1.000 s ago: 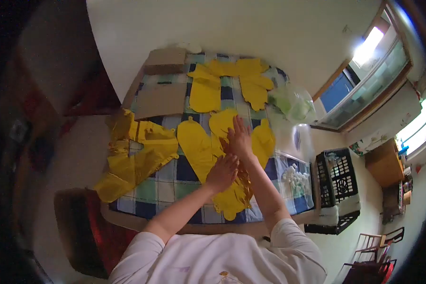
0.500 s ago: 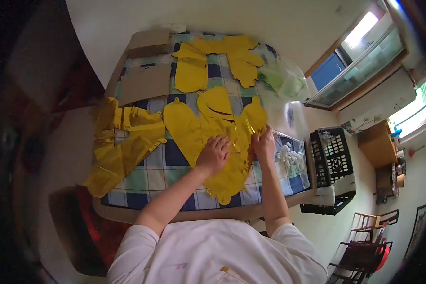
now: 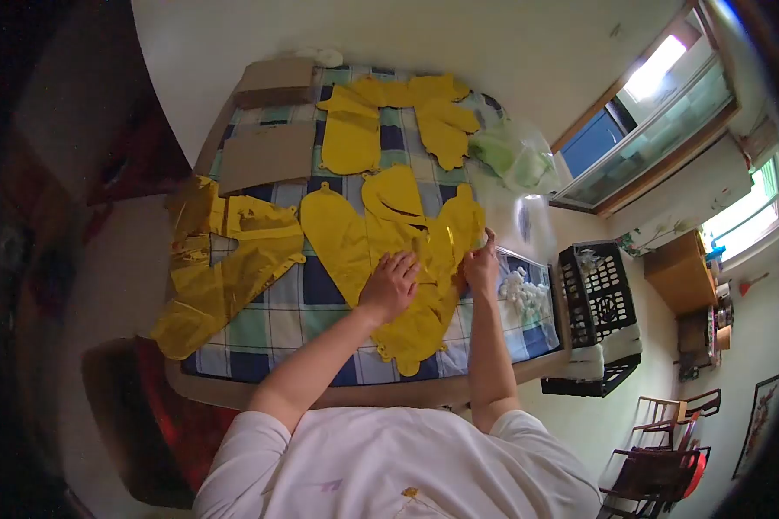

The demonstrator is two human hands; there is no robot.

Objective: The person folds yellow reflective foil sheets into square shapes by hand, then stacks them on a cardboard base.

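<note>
A flat, uninflated gold foil balloon [image 3: 336, 238] with rounded arms lies before me on the checked cloth. My left hand [image 3: 391, 281] rests palm down on its lower middle, fingers spread a little and holding nothing. Beside the balloon's right edge is my right hand [image 3: 480, 266], its index finger pointing up and the other fingers curled. Whatever the curled fingers grip is too small to make out. Another flat gold foil balloon [image 3: 255, 221] lies to the left, and further gold foil balloons [image 3: 352, 138] lie at the far side.
Brown cardboard pieces [image 3: 267, 156] lie at the back left of the table. A clear plastic bag with green in it [image 3: 515, 160] is at the back right. White crumpled bits [image 3: 525, 294] sit at the right edge, beside black plastic crates [image 3: 597, 294]. Chairs [image 3: 653, 467] stand farther right.
My right hand has drawn slightly away from the balloon's right arm, with its index finger now raised. My left hand stays on the foil. The view has shifted slightly.
</note>
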